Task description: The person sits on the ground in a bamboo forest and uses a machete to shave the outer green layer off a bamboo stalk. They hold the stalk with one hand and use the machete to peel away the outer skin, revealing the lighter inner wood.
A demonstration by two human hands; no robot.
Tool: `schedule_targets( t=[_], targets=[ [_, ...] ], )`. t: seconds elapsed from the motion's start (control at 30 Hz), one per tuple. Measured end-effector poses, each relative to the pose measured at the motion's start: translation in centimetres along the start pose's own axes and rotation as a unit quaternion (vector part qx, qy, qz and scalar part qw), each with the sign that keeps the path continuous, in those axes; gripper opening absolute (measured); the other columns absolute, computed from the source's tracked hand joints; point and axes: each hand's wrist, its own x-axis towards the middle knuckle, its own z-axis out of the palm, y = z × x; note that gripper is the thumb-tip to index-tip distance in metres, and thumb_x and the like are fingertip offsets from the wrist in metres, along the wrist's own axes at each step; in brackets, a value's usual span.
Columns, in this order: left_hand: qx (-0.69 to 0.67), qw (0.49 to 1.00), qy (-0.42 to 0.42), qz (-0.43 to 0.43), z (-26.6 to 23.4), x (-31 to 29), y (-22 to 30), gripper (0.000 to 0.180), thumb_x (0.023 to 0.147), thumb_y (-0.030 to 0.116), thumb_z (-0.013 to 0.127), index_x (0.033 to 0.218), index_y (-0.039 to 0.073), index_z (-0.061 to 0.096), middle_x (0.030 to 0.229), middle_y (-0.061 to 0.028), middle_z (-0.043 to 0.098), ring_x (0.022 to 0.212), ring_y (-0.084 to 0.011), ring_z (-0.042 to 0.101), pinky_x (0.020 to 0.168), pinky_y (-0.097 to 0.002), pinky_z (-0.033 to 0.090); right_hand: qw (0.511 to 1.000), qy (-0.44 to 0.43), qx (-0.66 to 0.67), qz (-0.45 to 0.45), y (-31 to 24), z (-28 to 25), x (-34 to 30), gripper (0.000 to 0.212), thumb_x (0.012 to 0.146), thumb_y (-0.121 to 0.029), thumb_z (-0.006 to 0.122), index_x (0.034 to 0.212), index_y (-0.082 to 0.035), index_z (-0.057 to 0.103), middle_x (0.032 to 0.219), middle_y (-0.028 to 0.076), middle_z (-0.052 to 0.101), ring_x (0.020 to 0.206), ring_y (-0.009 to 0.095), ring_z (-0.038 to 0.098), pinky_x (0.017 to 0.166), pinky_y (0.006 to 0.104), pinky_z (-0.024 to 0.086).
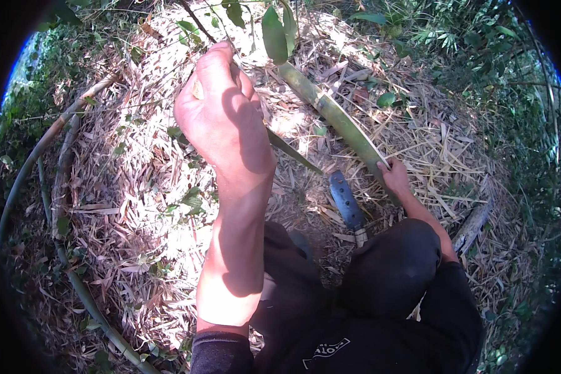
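My left hand (221,106) is raised in front of me, fingers curled closed. A small tan end shows in its palm, and a narrow, greenish, blade-like piece (296,154) sticks out beyond the wrist, tapering to a point; whether it is a knife or a bamboo strip I cannot tell. On the right, my right hand (396,177) grips a thick green bamboo stalk (340,118), its thumb along the pale edge. The stalk slants up and away to the left. Between my knees and the stalk lies a dark, flat blade (346,201) with round holes and a light-coloured handle end.
Dry bamboo leaves and shavings (149,206) cover the ground. Long bamboo stems (34,159) curve along the left side. Leafy twigs (274,34) hang at the top, near my left hand. A grey piece of wood (474,224) lies at the right, with green undergrowth around.
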Motion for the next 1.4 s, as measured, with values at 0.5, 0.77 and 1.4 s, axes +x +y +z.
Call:
schedule_targets(
  t=[0.5,0.77,1.4],
  targets=[
    [-0.022,1.0,0.003,0.003,0.5,0.8,-0.5,0.03,0.095,0.018,0.052,0.069,0.012,0.039,0.058,0.0024,0.033,0.05,-0.0075,0.031,0.045,-0.0246,0.027,0.998,0.053,0.038,0.014,-2.1,-14.6,-2.5,0.039,0.09,-0.034,0.067,0.1,0.004,0.068,0.083,0.019,0.07,0.074,0.024,0.067,0.071,0.0362,0.051],
    [-0.015,0.998,0.056,-0.013,0.1,2.6,-1.6,0.026,0.094,0.023,0.056,0.074,0.008,0.049,0.059,0.0012,0.037,0.049,-0.0081,0.033,0.045,-0.0234,0.027,0.992,0.075,0.085,0.062,-4.1,-25.4,-7.4,0.032,0.093,-0.026,0.066,0.098,0.005,0.067,0.082,0.009,0.07,0.072,0.011,0.061,0.067,0.0297,0.048],
    [0.062,0.987,-0.137,-0.051,11.2,9.2,-9.4,0.029,0.094,0.016,0.052,0.067,0.005,0.051,0.057,-0.0001,0.04,0.05,-0.0081,0.034,0.047,-0.0231,0.025,0.805,0.304,0.274,0.431,-5.3,-31.0,-46.4,0.048,0.095,-0.032,0.061,0.124,0.007,0.058,0.107,0.014,0.067,0.095,0.017,0.062,0.087,0.0302,0.047]
  ],
)
